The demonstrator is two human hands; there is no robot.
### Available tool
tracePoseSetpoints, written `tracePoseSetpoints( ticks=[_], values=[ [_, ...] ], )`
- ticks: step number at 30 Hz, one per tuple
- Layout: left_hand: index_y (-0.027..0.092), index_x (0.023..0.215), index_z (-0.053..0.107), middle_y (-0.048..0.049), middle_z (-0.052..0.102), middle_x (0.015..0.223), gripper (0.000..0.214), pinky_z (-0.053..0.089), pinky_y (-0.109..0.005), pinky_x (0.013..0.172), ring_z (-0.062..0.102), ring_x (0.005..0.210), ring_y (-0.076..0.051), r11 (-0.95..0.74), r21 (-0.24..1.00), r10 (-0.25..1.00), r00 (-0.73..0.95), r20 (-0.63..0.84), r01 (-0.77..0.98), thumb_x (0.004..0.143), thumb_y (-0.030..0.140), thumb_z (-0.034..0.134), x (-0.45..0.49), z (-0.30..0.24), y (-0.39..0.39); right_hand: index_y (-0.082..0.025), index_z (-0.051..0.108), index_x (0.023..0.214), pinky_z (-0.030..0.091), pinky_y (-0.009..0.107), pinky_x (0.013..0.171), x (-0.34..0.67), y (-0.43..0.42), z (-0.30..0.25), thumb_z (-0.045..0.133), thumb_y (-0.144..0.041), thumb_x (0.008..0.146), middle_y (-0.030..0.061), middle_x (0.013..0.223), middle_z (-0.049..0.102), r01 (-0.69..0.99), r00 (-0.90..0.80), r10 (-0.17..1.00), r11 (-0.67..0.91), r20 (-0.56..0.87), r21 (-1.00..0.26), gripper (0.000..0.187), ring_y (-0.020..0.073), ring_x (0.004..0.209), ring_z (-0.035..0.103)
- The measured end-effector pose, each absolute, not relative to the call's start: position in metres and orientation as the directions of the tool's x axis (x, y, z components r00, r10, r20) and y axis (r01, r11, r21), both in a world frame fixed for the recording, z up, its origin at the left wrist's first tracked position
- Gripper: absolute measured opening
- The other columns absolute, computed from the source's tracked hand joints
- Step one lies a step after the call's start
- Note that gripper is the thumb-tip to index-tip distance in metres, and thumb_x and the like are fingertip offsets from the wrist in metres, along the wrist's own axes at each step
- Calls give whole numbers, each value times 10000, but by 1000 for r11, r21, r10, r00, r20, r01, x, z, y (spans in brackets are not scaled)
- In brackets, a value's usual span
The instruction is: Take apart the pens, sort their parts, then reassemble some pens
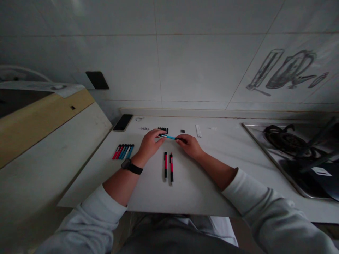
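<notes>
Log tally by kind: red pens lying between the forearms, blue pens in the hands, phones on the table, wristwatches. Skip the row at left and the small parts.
Red pens: 2
Blue pen, between left hand and right hand: 1
Phone: 1
Wristwatch: 1
Total: 5

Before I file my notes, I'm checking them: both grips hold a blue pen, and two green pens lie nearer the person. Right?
Not quite: the two nearer pens are red and black, not green; the head view shows it. Left grip and right grip do hold a blue pen.
</notes>
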State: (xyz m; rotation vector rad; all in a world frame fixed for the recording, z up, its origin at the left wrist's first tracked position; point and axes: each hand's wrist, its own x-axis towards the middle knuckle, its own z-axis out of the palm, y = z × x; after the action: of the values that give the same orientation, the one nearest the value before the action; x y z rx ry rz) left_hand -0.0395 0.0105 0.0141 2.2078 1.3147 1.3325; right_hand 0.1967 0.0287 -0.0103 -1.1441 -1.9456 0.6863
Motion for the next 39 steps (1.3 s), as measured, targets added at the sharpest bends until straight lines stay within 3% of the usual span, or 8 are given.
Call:
tracePoseSetpoints(
  ticks=[3, 6, 13, 18, 25, 29, 32, 39],
  values=[
    [243, 1050, 766, -51, 769, 1043, 154, 526, -387, 924, 685, 996, -234, -585, 448, 773, 299, 559, 675, 904, 256, 721, -41, 16, 9, -208, 766, 1054, 426, 266, 655, 198, 29, -10, 587, -411, 942, 36, 858, 731, 461, -338, 876, 473, 344, -751, 293, 150, 683, 582],
    [241, 1032, 783, -51, 782, 1020, 143, 520, -383, 900, 689, 963, -238, -570, 418, 778, 301, 552, 707, 904, 268, 727, -41, 16, 9, -202, 762, 1044, 414, 260, 639, 200, 29, -9, 534, -440, 975, 22, 776, 705, 474, -358, 880, 459, 312, -752, 336, 145, 649, 567],
    [234, 1017, 792, -37, 795, 991, 168, 525, -334, 875, 714, 934, -212, -520, 501, 841, 313, 441, 692, 958, 275, 640, -41, 10, 14, -189, 744, 938, 403, 263, 632, 203, 31, -7, 483, -415, 998, 4, 647, 628, 514, -344, 894, 434, 285, -740, 351, 147, 601, 546],
    [227, 960, 790, -11, 791, 890, 192, 539, -298, 822, 723, 851, -185, -463, 620, 884, 279, 376, 633, 967, 268, 602, -40, 7, 15, -207, 729, 977, 446, 272, 713, 200, 30, -6, 566, -361, 944, 36, 822, 704, 479, -326, 877, 475, 353, -738, 226, 162, 720, 606],
    [233, 1050, 780, -53, 789, 1053, 166, 541, -372, 943, 720, 995, -228, -506, 527, 838, 243, 489, 683, 934, 290, 676, -39, 7, 15, -216, 667, 1004, 435, 278, 678, 198, 28, -9, 516, -391, 970, 5, 744, 663, 511, -343, 897, 427, 278, -746, 234, 157, 664, 580],
    [243, 1037, 777, -42, 790, 1048, 144, 552, -375, 935, 720, 990, -221, -506, 544, 839, 236, 490, 669, 926, 268, 688, -38, 7, 14, -217, 623, 1036, 442, 273, 692, 198, 28, -10, 601, -391, 910, 25, 876, 687, 484, -316, 895, 437, 314, -758, 216, 154, 710, 580],
    [246, 1033, 777, -42, 790, 1052, 141, 552, -378, 944, 719, 997, -220, -509, 542, 838, 241, 489, 669, 926, 263, 687, -37, 6, 14, -219, 623, 955, 437, 279, 705, 197, 27, -9, 498, -393, 970, 16, 807, 670, 498, -358, 892, 433, 277, -752, 215, 155, 699, 574],
    [247, 1043, 777, -42, 788, 1059, 151, 551, -372, 955, 717, 999, -214, -509, 548, 841, 250, 479, 664, 930, 276, 681, -38, 6, 14, -215, 630, 961, 422, 281, 694, 197, 28, -9, 508, -361, 966, 17, 803, 672, 523, -386, 885, 443, 261, -729, 190, 154, 690, 571]
  ],
)
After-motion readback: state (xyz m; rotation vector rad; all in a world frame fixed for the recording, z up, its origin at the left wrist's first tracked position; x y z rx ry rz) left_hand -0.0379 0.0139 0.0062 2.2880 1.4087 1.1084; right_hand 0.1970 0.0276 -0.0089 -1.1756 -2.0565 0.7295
